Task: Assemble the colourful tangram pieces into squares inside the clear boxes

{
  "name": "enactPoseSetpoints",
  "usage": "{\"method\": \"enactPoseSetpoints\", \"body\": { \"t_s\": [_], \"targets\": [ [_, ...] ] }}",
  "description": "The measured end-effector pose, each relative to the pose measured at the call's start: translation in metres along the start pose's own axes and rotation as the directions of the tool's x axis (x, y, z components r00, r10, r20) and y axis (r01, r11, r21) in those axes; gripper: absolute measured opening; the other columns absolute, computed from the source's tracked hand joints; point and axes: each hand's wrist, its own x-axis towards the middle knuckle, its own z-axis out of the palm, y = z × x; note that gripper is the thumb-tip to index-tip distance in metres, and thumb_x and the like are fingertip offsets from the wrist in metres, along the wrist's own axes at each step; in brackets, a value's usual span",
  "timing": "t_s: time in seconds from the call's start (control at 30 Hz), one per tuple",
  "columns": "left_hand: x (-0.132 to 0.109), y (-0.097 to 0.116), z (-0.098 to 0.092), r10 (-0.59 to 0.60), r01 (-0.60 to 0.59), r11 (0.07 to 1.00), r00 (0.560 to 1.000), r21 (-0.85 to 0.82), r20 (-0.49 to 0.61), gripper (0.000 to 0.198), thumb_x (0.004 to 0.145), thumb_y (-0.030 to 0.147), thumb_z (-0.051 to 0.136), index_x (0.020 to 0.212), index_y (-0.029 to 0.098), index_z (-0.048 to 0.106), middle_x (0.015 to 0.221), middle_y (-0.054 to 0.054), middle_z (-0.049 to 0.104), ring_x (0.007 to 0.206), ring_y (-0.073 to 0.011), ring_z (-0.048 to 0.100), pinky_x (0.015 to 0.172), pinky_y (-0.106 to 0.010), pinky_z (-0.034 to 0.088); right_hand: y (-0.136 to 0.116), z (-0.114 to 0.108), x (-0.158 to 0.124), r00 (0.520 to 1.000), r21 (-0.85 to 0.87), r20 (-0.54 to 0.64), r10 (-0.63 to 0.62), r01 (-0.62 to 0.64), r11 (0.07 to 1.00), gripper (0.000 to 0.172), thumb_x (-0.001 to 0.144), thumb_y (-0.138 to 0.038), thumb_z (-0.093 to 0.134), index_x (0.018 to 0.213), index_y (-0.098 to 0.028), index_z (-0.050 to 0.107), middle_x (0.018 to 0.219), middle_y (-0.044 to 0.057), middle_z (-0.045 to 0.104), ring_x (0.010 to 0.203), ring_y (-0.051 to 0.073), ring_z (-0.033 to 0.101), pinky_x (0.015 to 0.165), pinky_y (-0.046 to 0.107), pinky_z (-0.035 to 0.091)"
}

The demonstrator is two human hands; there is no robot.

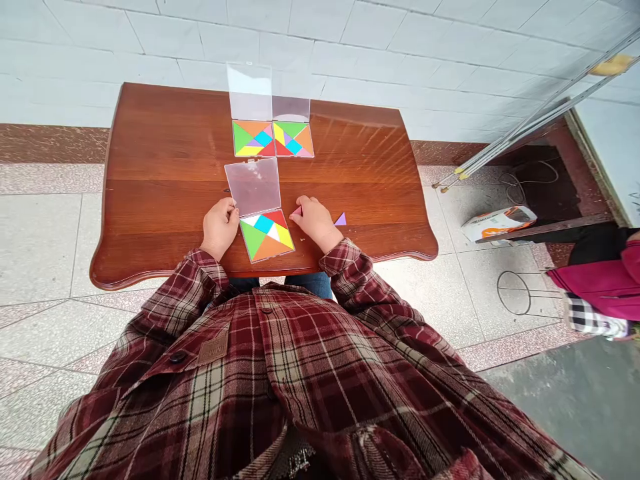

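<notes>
Lower centre of frame, polished reddish-brown wooden table: left hand, fingers bent, touched clear-lidded square tangram case, grip unclear; right hand, half-curled, lay against small pink triangular tile, hold unclear.

Glossy varnished wood tabletop, smooth clear plastic case lid, and matt plaid cloth shirt

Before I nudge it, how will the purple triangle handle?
The purple triangle looks thin and flat, so it should slide, not roll or tip. On the glossy table it may skate easily, and its low edge could be awkward to pinch.
</notes>
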Motion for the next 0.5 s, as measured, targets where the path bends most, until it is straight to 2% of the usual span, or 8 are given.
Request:
{"method": "enactPoseSetpoints", "body": {
  "t_s": [0.07, 0.23, 0.5],
  "targets": [
    [-0.0001, -0.0007, 0.0001, 0.001, -0.001, 1.0, 1.0, -0.003, 0.003, 0.014, 0.083, 0.023, 0.049, 0.093, 0.021, 0.059, 0.079, -0.001, 0.064, 0.07, -0.0145, 0.057, 0.071, -0.028, 0.043, -0.0021, 0.0032, 0.001, 1.0, -0.006, 0.006, -0.002, 0.002, 1.0, 0.032, 0.087, -0.023, 0.057, 0.118, -0.014, 0.058, 0.121, 0.016, 0.06, 0.097, 0.025, 0.062, 0.083, 0.034, 0.047],
    [-0.0008, -0.0013, -0.0005, 0.008, -0.008, 1.0, 1.0, 0.003, -0.006, 0.015, 0.082, 0.025, 0.048, 0.093, 0.021, 0.059, 0.08, -0.001, 0.065, 0.069, -0.0144, 0.057, 0.071, -0.029, 0.042, 0.0006, 0.0054, 0.002, 1.0, -0.008, 0.014, -0.021, 0.021, 1.0, 0.027, 0.087, -0.02, 0.052, 0.112, -0.015, 0.06, 0.115, 0.015, 0.06, 0.096, 0.026, 0.062, 0.084, 0.036, 0.049],
    [-0.0015, -0.0011, -0.0015, 0.009, -0.009, 1.0, 1.0, 0.019, -0.002, 0.015, 0.082, 0.027, 0.047, 0.09, 0.021, 0.058, 0.079, -0.001, 0.066, 0.068, -0.0151, 0.057, 0.069, -0.029, 0.041, -0.001, 0.0037, -0.0062, 0.999, -0.077, -0.005, -0.034, 0.034, 0.996, 0.028, 0.088, -0.017, 0.044, 0.111, -0.013, 0.059, 0.113, 0.017, 0.061, 0.095, 0.027, 0.063, 0.083, 0.038, 0.049]
  ]
}}
